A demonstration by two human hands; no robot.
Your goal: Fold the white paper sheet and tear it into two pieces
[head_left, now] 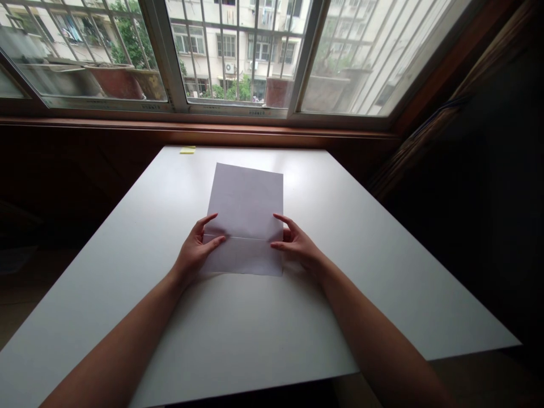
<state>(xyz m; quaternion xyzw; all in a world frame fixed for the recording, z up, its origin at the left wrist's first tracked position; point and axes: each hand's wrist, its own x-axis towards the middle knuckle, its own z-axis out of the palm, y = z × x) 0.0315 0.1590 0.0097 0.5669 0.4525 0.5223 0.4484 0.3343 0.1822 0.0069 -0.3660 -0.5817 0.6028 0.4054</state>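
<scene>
1. Grasping a creased white sheet of paper (246,204) by opposite sides, the left hand (193,246) and right hand (300,243) rest thumbs near its crosswise fold.
2. The sheet is over the middle of a white table (255,328).
3. A yellow slip (187,150) lies at the far edge, before a window (168,56).
</scene>
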